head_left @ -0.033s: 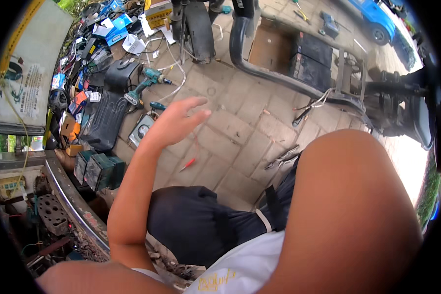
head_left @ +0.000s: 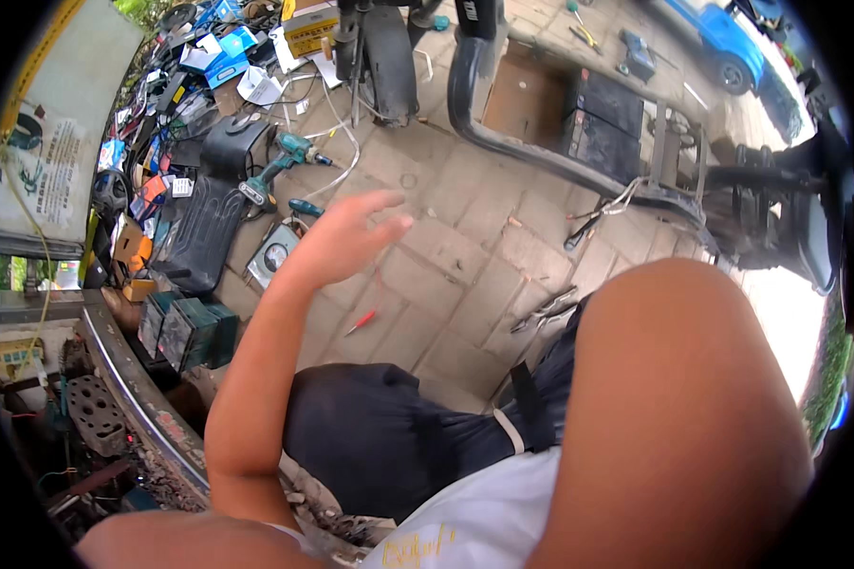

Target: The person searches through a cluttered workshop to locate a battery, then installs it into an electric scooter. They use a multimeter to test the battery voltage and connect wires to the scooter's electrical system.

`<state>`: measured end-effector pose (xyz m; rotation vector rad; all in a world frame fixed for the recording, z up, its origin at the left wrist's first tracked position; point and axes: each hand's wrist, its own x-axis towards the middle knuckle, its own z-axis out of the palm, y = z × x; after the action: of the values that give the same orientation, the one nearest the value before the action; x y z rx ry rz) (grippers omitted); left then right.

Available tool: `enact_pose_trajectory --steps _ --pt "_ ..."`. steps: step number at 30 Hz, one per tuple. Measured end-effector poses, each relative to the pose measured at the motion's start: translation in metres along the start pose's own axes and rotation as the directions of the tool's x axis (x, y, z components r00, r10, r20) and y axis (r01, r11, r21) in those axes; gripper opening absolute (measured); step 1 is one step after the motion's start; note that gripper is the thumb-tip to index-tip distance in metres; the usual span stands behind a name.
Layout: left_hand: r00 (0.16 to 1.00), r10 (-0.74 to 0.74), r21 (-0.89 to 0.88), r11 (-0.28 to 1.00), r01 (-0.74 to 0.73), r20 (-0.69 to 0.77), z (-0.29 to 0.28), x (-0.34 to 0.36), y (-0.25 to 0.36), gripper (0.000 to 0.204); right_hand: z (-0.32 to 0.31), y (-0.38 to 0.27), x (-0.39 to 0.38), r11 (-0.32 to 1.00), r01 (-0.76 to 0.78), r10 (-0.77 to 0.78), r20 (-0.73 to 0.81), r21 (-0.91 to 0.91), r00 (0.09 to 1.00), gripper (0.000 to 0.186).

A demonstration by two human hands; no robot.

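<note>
My left hand (head_left: 356,237) reaches over the paving, fingers apart and empty. Just left of it lie a small metal device with a round dial (head_left: 273,256) and a teal-handled tool (head_left: 306,207). Above these is a teal cordless drill (head_left: 277,171) beside a white cable (head_left: 351,161). A red probe (head_left: 361,322) is on the bricks below my hand, and pliers (head_left: 546,308) lie to the right, near my dark shorts. My right hand is out of sight; a large bare stretch of skin fills the lower right.
A cluttered heap of boxes and parts (head_left: 218,62), black molded pieces (head_left: 194,228) and stacked batteries (head_left: 185,327) line the left. A vehicle frame with batteries (head_left: 598,142) spans the upper right, beside a tire (head_left: 389,81). An open metal cabinet (head_left: 142,398) is lower left; a blue vehicle (head_left: 731,52) stands beyond.
The view has shifted very slightly. My left hand stays open over the same spot, with only a slight movement.
</note>
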<state>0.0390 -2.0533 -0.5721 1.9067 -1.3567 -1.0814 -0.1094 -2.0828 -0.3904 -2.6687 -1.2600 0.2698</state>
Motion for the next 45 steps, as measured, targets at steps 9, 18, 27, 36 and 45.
enact_pose_trajectory --steps 9,18,27,36,45 --pt "0.98 0.186 0.05 0.981 -0.19 0.076 0.002 0.008 -0.007 0.048 0.005 0.014 0.064 0.983 0.181 -0.183 0.077 0.027 0.98 0.018" --pt "0.723 -0.012 -0.003 1.0 0.013 -0.691 -0.092 -0.132 -0.079 0.048 0.001 0.031 0.105 0.993 0.12 -0.12 -0.019 0.008 0.993 0.022" --pt "-0.699 -0.022 -0.697 -0.067 0.714 -0.715 -0.072 -0.557 -0.175 0.071 0.144 0.134 -0.056 0.706 -0.606 0.677 -0.099 0.366 0.729 0.031" --pt "-0.843 -0.487 -0.96 -0.034 0.278 -0.227 -0.018 -0.785 -0.288 0.121 0.254 0.179 -0.068 0.409 -0.701 0.8 0.139 0.584 0.583 0.029" --pt "-0.783 -0.617 -0.739 0.563 -0.369 -0.079 0.026 -0.732 -0.213 0.068 0.288 0.193 -0.086 0.341 -0.715 0.815 0.186 0.61 0.548 0.029"
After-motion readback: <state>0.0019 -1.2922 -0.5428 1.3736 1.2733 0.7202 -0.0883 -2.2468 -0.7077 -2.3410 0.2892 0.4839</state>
